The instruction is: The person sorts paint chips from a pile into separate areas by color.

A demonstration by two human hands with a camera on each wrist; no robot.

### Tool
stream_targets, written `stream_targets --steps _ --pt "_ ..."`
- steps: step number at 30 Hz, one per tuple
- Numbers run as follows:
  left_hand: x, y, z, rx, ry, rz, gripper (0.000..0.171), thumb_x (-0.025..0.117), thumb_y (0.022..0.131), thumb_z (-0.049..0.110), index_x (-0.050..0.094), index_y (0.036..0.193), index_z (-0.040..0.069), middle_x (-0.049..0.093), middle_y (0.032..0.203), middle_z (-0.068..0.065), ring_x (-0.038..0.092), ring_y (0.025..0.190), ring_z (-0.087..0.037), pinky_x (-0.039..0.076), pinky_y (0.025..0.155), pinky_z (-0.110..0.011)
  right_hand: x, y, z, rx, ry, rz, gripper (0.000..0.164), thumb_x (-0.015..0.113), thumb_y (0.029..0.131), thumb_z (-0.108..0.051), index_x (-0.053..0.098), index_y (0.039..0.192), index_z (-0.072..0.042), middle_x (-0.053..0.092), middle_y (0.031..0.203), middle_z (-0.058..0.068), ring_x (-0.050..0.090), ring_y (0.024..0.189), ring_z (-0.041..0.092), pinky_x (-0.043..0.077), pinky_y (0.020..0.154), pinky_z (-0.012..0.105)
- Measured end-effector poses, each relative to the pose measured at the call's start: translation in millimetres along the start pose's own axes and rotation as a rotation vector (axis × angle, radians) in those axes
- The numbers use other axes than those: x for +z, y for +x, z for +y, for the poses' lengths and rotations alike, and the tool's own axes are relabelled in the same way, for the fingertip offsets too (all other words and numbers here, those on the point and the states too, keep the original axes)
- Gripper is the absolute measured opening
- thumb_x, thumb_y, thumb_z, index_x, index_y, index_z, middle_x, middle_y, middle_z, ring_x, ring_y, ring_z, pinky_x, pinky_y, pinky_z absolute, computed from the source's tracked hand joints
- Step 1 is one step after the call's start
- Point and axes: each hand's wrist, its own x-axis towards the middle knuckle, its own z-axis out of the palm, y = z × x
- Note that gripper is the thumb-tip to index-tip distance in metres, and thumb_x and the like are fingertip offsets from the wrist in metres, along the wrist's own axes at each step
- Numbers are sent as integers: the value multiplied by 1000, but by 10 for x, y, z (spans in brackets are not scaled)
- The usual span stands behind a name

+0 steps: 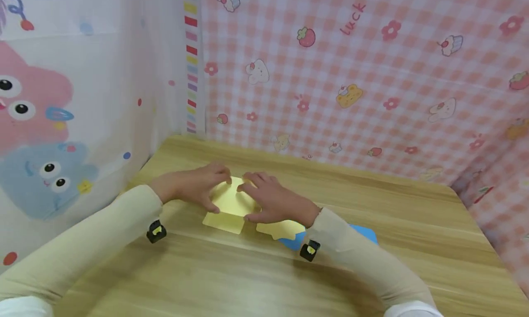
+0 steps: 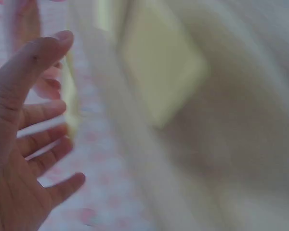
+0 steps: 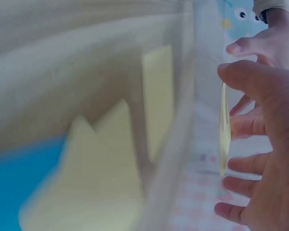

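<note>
A thin yellow card [image 1: 233, 198] with rounded corners is held between both hands, above the wooden table. My left hand [image 1: 201, 184] grips its left side, thumb at the near edge and fingers at the far edge. On the opposite side my right hand [image 1: 274, 200] holds it the same way. The card appears edge-on in the left wrist view [image 2: 71, 103] and in the right wrist view [image 3: 224, 132]. Just below lies a yellow rectangular piece [image 1: 224, 223]. Beside it, partly under the right hand, is a yellow piece [image 1: 281, 229] with a notched edge.
A blue flat piece [image 1: 292, 242] lies under the notched one, and more blue [image 1: 365, 233] shows beyond the right sleeve. The wooden table [image 1: 198, 271] meets a checked cloth wall [image 1: 330, 78] behind and a white printed cloth [image 1: 103, 101] on the left.
</note>
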Motion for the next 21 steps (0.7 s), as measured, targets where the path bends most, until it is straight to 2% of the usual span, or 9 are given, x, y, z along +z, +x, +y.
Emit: stream_targets --steps 3,6,8,10,13,17,21 --pt "337 -50 -143 5 -57 -55 70 87 78 33 55 128 -4 46 142 -22 43 133 -39 38 111 -51 277 13 -67 58 -41 -81 64 67 93 -51 49 142 -14 40 154 14 40 139 35 38 107 57" --pt "639 -58 -181 -60 -135 -145 74 84 81 38 51 134 -1 40 152 -20 37 141 -38 33 115 -51 542 -39 -115 80 -43 -141 60 62 96 -53 51 141 -16 44 151 9 42 136 30 39 107 52" --pt "730 -49 -163 -117 -166 -185 77 84 81 41 50 137 0 37 156 -20 34 144 -38 31 116 -53 610 -74 -109 74 -31 -154 56 58 98 -53 53 141 -18 44 152 8 40 137 30 38 107 52" --pt "726 -10 -125 -155 -159 -193 81 84 80 44 50 140 1 35 158 -20 32 146 -40 30 116 -55 559 -114 -55 73 -9 -154 55 55 100 -53 52 144 -20 40 156 9 36 141 31 34 110 55" --pt "592 122 2 -173 -132 -184 83 80 85 46 47 146 0 34 159 -20 35 145 -41 32 114 -56 321 -228 118 95 19 -183 59 58 100 -51 48 149 -20 36 160 10 30 146 34 29 112 60" --pt "407 402 306 -155 -109 -161 80 71 94 47 41 150 -1 44 153 -20 46 137 -38 38 110 -53 11 -468 382 169 16 -270 68 70 95 -43 45 152 -16 38 158 9 30 146 32 26 113 61" --pt "375 685 611 -135 -1 -170 84 69 92 54 43 149 -2 52 146 -20 52 132 -37 42 107 -52 -57 -639 511 183 2 -336 78 77 89 -44 44 152 -12 40 158 9 31 145 33 27 112 62"
